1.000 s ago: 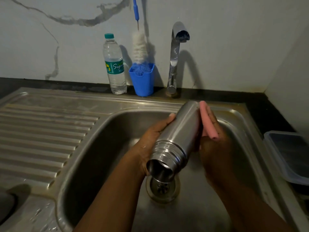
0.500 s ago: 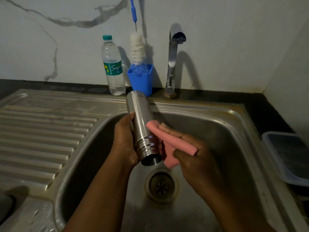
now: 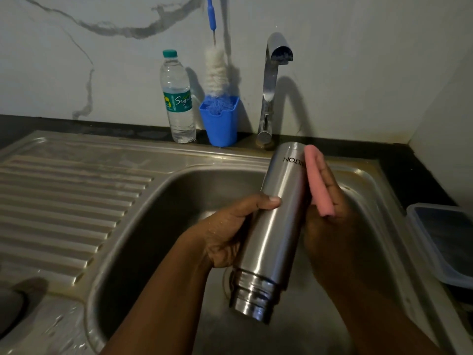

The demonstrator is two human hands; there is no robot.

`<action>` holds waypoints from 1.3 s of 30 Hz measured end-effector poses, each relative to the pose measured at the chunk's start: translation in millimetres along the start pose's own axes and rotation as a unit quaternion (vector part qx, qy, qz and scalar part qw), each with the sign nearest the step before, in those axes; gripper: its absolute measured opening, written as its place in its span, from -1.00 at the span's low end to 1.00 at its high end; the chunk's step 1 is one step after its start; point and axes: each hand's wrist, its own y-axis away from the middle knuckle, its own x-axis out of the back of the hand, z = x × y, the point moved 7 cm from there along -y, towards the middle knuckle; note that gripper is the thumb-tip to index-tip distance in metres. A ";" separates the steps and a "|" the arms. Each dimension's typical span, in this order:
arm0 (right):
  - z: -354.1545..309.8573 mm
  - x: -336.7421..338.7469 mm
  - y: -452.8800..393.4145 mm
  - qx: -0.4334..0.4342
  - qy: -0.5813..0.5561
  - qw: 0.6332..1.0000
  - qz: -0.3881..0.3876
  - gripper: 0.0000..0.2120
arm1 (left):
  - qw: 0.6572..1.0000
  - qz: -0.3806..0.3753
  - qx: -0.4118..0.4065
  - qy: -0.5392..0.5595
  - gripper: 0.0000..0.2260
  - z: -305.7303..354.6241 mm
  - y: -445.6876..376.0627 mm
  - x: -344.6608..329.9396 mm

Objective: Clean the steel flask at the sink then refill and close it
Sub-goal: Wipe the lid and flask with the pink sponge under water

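The steel flask (image 3: 273, 224) is held upside down over the sink basin (image 3: 163, 226), its open threaded mouth pointing down toward me and its base tilted up to the right. My left hand (image 3: 230, 231) grips the flask's body from the left, thumb across the front. My right hand (image 3: 332, 226) presses a folded pink cloth (image 3: 318, 180) against the flask's upper right side. No cap is on the flask.
A tap (image 3: 271, 90) stands behind the basin, with no water running. A blue cup (image 3: 221, 121) holding a bottle brush (image 3: 216, 73) and a plastic water bottle (image 3: 178, 98) stand at the wall. A ribbed drainboard (image 3: 64, 206) lies left. A lidded plastic container (image 3: 445, 242) sits right.
The flask has swung from the left of the basin to the centre-right, its base now leaning right. The pink cloth has moved from near the mouth up to the base end.
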 end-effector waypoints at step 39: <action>-5.5 19.2 2.2 -0.058 0.018 0.995 0.080 -0.51 | 0.754 0.437 -0.327 -0.364 -0.16 47.0 31.3 39.6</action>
